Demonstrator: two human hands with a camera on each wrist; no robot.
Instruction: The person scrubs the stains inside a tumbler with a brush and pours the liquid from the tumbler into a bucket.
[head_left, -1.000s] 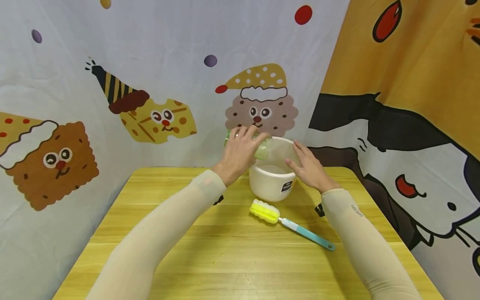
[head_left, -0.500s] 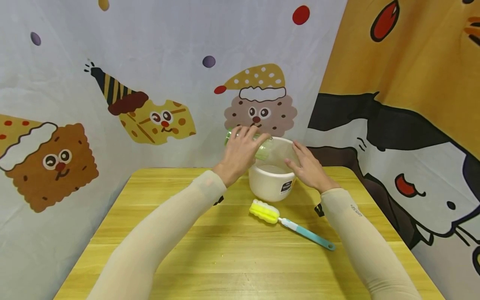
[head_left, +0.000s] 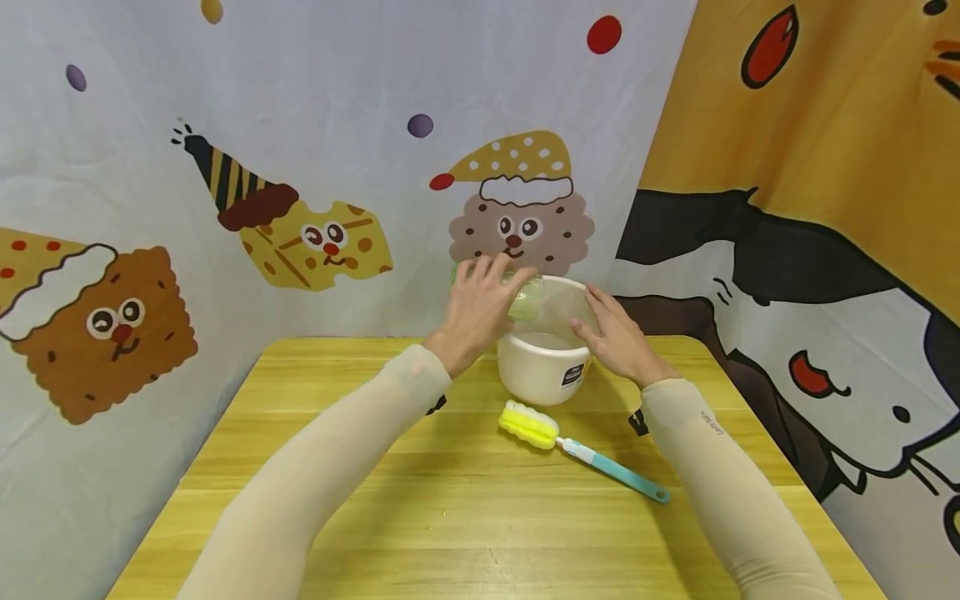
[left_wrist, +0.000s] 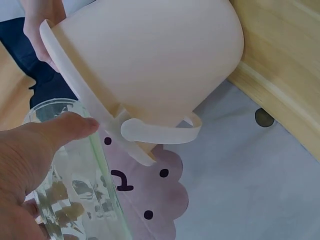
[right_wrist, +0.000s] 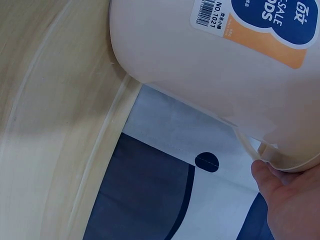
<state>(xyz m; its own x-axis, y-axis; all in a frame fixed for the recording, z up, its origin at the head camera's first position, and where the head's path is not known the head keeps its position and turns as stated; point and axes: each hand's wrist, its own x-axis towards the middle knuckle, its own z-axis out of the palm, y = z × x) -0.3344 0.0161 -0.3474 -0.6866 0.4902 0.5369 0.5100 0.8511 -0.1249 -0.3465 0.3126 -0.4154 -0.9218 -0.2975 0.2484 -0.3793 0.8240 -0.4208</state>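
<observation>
A white plastic bucket stands upright toward the back of the table, with a label on its wall. In the left wrist view, its handle hangs against the side. My left hand grips a clear, green-tinted ribbed drinking glass, held on its side with its mouth over the bucket's opening. The thumb lies along the glass near its mouth in the left wrist view. With my right hand I hold the bucket's right rim, thumb over the opening and fingers at the outside. The right wrist view shows a fingertip close to the handle joint.
A cleaning brush with a yellow and white sponge head and a blue handle lies in front of the bucket. The wooden table ends at a printed cartoon curtain behind and to the right. Small specks lie near the table's middle.
</observation>
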